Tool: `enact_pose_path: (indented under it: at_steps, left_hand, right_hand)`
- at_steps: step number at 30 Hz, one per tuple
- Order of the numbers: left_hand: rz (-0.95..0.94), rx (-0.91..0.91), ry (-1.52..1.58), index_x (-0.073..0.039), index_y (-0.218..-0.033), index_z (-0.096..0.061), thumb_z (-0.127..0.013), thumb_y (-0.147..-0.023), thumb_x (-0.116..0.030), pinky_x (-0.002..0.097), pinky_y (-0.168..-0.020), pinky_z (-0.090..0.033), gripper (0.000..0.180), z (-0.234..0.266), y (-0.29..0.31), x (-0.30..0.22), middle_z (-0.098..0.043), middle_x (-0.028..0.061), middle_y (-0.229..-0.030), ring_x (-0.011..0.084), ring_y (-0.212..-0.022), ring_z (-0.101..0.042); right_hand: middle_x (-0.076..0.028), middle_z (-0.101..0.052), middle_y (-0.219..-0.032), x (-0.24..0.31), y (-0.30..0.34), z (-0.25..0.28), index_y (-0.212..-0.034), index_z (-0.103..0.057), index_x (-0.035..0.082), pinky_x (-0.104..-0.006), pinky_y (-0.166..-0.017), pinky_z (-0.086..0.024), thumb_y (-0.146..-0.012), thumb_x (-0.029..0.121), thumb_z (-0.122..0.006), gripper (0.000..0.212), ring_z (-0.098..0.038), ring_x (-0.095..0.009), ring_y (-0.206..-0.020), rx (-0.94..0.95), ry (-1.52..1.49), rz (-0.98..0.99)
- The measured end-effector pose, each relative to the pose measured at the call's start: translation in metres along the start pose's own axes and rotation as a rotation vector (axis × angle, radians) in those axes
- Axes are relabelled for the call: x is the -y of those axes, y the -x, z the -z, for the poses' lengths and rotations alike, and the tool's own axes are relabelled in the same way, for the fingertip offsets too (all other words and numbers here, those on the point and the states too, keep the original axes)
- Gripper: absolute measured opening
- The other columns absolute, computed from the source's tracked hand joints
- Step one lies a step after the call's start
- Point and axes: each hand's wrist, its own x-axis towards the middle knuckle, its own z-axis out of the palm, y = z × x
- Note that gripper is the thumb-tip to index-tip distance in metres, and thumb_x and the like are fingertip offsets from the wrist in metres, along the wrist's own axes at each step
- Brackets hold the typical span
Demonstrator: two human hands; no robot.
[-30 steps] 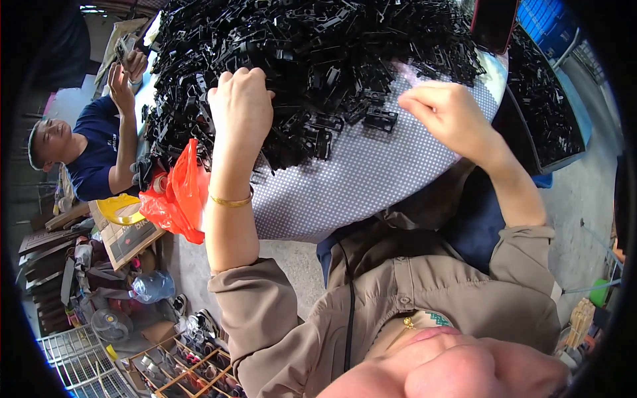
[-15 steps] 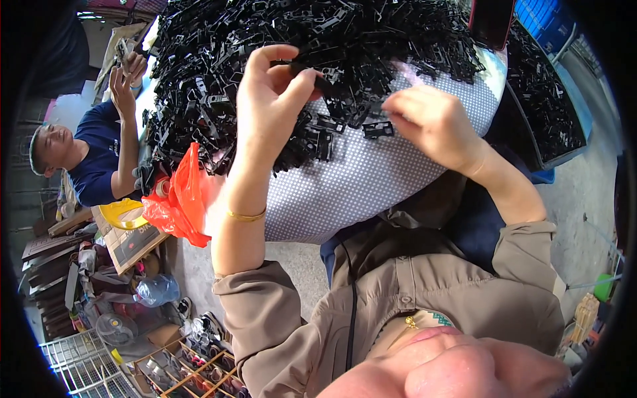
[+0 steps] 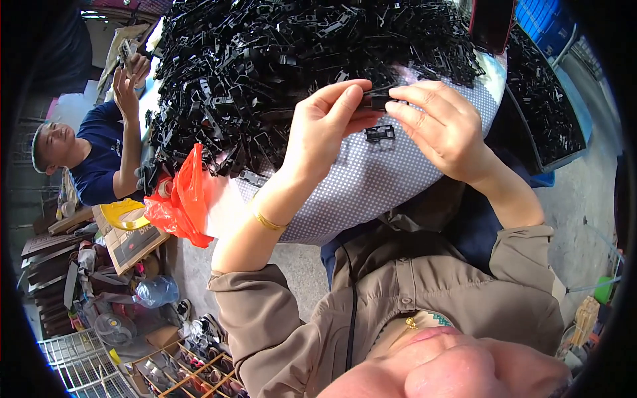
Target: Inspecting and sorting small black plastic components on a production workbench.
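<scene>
A small black plastic part [image 3: 379, 101] is held between my two hands above the table's near side. The fingers of my left hand [image 3: 318, 126] are closed on its left end. On its other end, the fingertips of my right hand [image 3: 444, 126] pinch it; my fingers cover much of its shape. Just below, a loose black plastic clip-like piece [image 3: 380, 134] lies on the white dotted cloth [image 3: 358, 182]. Beyond my hands spreads a large heap of similar black plastic pieces [image 3: 265, 60].
A red plastic bag [image 3: 186, 202] lies at the table's left edge. At far right stands a bin [image 3: 554, 159] with more black pieces. A dark upright panel [image 3: 491, 26] rises at the back right. Another person [image 3: 99, 156] sits at left, holding something in raised hands.
My left hand has moved right and slightly down from over the heap, and my right hand has turned toward it. Both now meet on one black part.
</scene>
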Motion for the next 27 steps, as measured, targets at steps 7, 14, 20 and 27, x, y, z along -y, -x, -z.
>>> enact_pose_path:
  at_steps: [7,14,20,27]
  left_hand:
    - [0.094,0.077,-0.039,0.008,-0.117,-0.05,-0.04,-0.096,-0.01,0.0304,-0.083,-0.054,0.03,-0.002,0.004,-0.003,-0.061,0.0176,-0.1,0.0222,-0.092,-0.064]
    - [0.093,0.095,-0.058,0.008,-0.126,-0.041,-0.043,-0.095,-0.009,0.0296,-0.086,-0.052,0.036,0.0,0.004,0.002,-0.058,0.0187,-0.106,0.021,-0.096,-0.061]
    - [0.048,0.201,0.131,0.007,-0.128,-0.039,-0.051,-0.091,-0.012,0.0311,-0.084,-0.052,0.043,0.002,0.002,0.006,-0.058,0.0164,-0.108,0.0194,-0.09,-0.062]
    - [0.168,0.233,0.196,0.005,-0.129,-0.037,-0.045,-0.094,-0.013,0.0306,-0.078,-0.054,0.04,-0.005,0.001,0.009,-0.058,0.0162,-0.105,0.023,-0.088,-0.064]
  right_hand:
    - [-0.012,-0.062,-0.094,-0.002,-0.002,-0.001,-0.089,-0.064,-0.001,-0.0346,-0.071,-0.051,-0.067,0.001,-0.064,0.022,-0.06,-0.028,-0.086,0.091,0.063,-0.002]
    - [-0.011,-0.062,-0.096,-0.001,0.001,-0.004,-0.09,-0.064,-0.001,-0.0351,-0.075,-0.05,-0.067,0.0,-0.061,0.023,-0.06,-0.027,-0.088,0.116,0.026,0.018]
    - [-0.012,-0.064,-0.098,-0.011,-0.002,-0.006,-0.094,-0.065,0.001,-0.0397,-0.081,-0.048,-0.071,0.001,-0.062,0.023,-0.06,-0.027,-0.093,0.071,-0.007,0.091]
    - [-0.012,-0.065,-0.092,-0.039,-0.009,-0.008,-0.091,-0.065,0.0,-0.0324,-0.077,-0.049,-0.083,0.013,-0.06,0.015,-0.062,-0.024,-0.087,0.122,-0.542,-0.232]
